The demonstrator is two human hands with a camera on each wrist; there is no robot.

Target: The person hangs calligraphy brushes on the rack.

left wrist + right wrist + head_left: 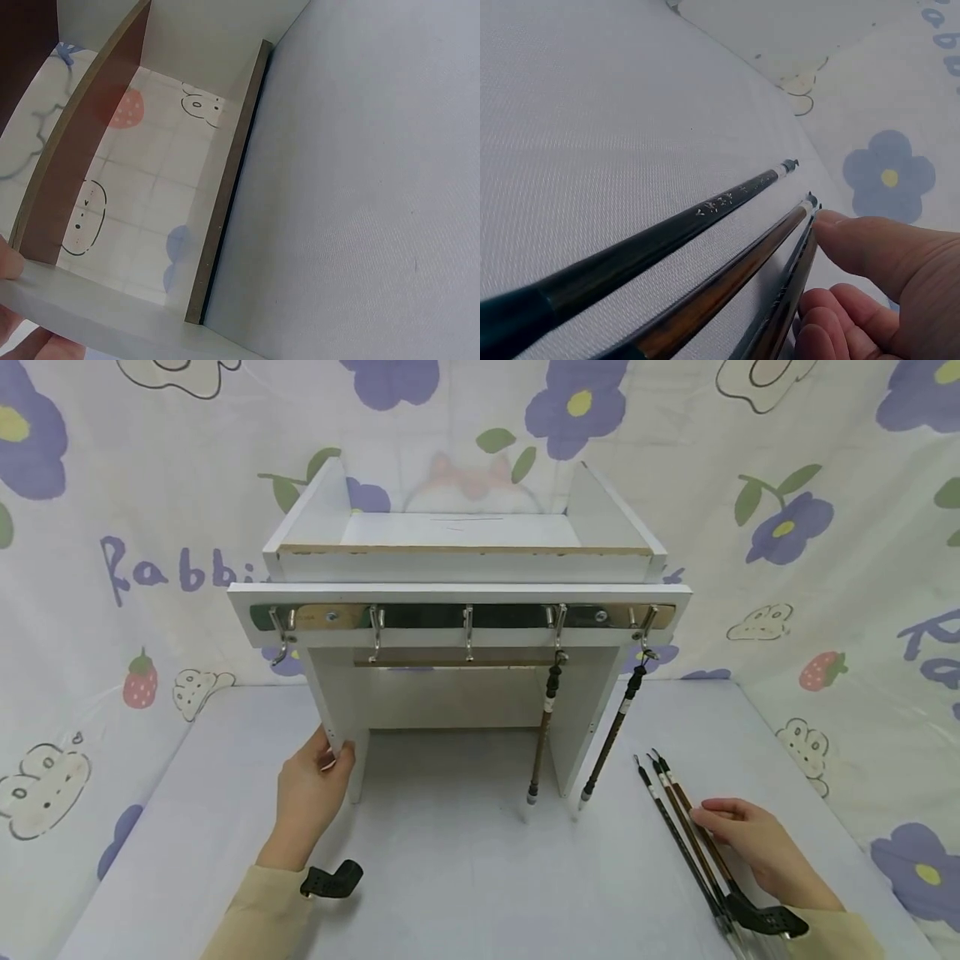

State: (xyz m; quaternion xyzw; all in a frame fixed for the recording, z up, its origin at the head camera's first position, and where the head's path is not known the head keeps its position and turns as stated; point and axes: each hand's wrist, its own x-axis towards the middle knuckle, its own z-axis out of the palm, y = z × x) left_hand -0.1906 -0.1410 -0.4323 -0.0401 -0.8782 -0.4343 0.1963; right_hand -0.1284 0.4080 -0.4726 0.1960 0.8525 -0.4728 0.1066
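Observation:
My left hand (pixel 311 789) grips the left side panel (pixel 333 702) of a white wooden shelf (pixel 450 596), thumb on one face, fingers behind. In the left wrist view, fingertips show at the edge of this panel (pixel 112 304). On the right, my right hand (pixel 761 843) pinches the rightmost of three calligraphy brushes (pixel 786 300) lying side by side on the table; thumb and curled fingers are near its looped end. Beside it lie a brown brush (pixel 735 281) and a black brush (pixel 667 240). Two more brushes, one brown (pixel 543 727) and one dark (pixel 615 735), hang from the shelf's hooks.
A metal strip (pixel 420 616) with several hooks runs along the shelf's front; the left and middle hooks are bare. An open tray-like top (pixel 465 566) sits above. White cloth covers the table (pixel 450 877), and a patterned curtain (pixel 810 585) surrounds it.

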